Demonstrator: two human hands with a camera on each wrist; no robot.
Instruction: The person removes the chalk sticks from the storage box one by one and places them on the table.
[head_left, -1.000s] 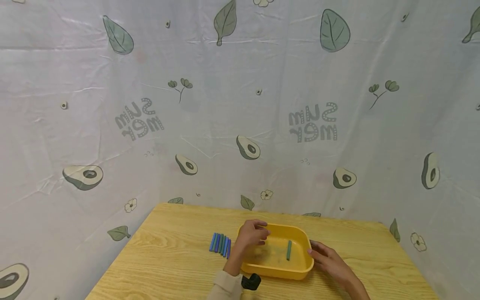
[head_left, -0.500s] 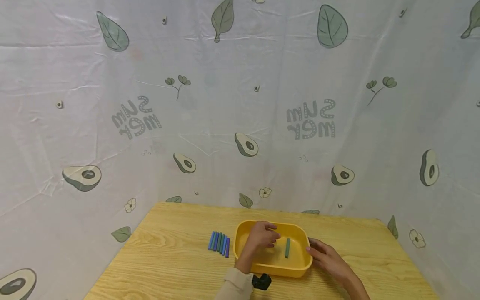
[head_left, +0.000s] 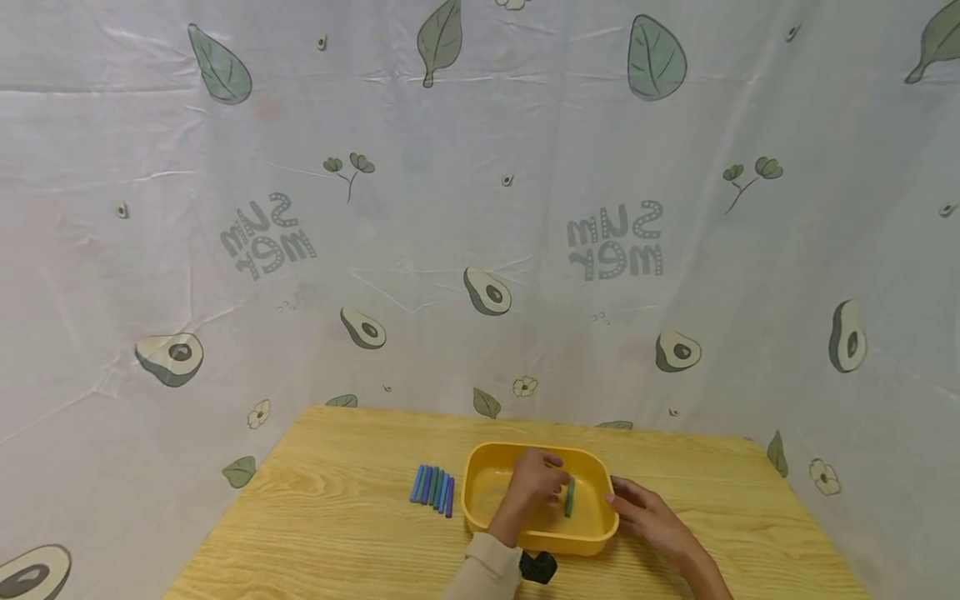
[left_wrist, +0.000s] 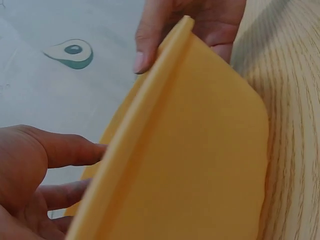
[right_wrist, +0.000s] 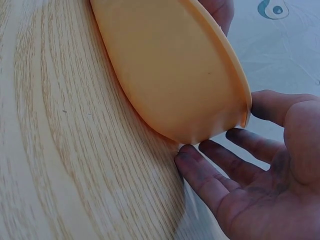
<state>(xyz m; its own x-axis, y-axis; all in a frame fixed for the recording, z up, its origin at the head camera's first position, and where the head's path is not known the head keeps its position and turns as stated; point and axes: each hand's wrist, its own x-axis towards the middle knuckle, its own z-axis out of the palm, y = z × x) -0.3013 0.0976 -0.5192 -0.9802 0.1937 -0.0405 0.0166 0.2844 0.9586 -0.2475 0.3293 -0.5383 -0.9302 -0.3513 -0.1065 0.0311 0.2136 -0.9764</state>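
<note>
A yellow plastic tray [head_left: 480, 525] stands on the table, with one green chalk stick [head_left: 570, 497] lying in it. My left hand [head_left: 536, 477] reaches down inside the tray, its loosely bent fingers right at the stick's left side. In the left wrist view the near wall hides the fingertips of that left hand [left_wrist: 30, 175]. At the tray's right end, my right hand [head_left: 648, 515] holds the wall. The right wrist view shows the right thumb [right_wrist: 270, 106] on the rim and the other fingers against the outer side; dark dust marks this hand.
Left of the tray, several blue, green and purple chalk sticks [head_left: 432, 490] lie side by side in a row on the wooden table [head_left: 330, 517]. A pale curtain [head_left: 420, 208] printed with avocados and leaves hangs behind the table. A black strap piece [head_left: 538, 567] sits at the left wrist.
My left hand has moved right and down into the tray, from its left side to the green chalk stick. The right hand keeps its place at the tray's right end.
</note>
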